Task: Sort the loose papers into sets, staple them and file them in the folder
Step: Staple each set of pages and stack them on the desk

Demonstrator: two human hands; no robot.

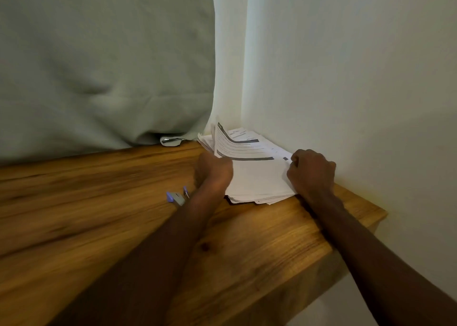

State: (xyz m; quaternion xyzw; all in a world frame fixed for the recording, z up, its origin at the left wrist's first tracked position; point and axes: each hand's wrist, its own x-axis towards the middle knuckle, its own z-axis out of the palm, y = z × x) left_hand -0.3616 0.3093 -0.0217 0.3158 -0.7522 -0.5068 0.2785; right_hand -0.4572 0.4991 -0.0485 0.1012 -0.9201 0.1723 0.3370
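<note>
The paper stack [257,177] lies in the wall corner; the left hand [214,170] pinches lifted sheets, the right hand [310,171], seemingly curled, grips the stack's right edge. Light, floppy, slippery: hold edges.

Both bare forearms reach forward from the lower edge of the view, converging slightly toward the far corner. The left hand [213,170] is curled into a loose fist, knuckles away from the camera (what its fingers grip is hidden behind it). The right hand [311,171] is likewise curled, back of the hand up, wrist low and straight.
</note>
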